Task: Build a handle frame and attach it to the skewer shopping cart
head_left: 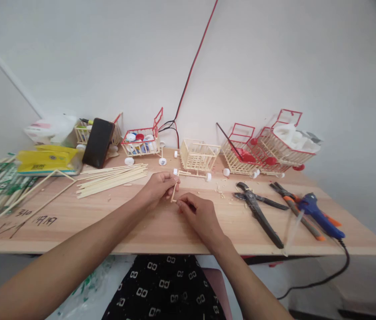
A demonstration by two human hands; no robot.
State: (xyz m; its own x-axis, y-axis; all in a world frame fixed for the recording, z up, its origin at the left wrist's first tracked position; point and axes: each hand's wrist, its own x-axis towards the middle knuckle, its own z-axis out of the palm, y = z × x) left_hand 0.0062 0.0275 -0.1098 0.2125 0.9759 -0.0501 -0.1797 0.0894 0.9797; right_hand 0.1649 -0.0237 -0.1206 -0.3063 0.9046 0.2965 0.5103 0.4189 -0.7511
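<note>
My left hand (pixel 162 185) is closed, its fingertips pinching a thin wooden stick (pixel 174 194) that slants down toward me. At the stick's lower end, the fingers of my right hand (pixel 197 214) are pressed together around a short piece that runs crosswise; its tip is mostly hidden by them. Just beyond both hands stands a small unpainted cart (pixel 198 156) built of sticks, with white wheels (pixel 208 177). Left of my left hand lies a fanned pile of bare wooden sticks (pixel 113 178).
Red-trimmed stick carts (pixel 140 142) line the wall. A phone (pixel 98 143) leans at left near a yellow packet (pixel 47 160) and green-wrapped sticks (pixel 3 189). At right lie black-handled cutters (pixel 258 211), orange-handled pliers (pixel 304 215) and a blue glue gun (pixel 321 216) with its cord over the edge.
</note>
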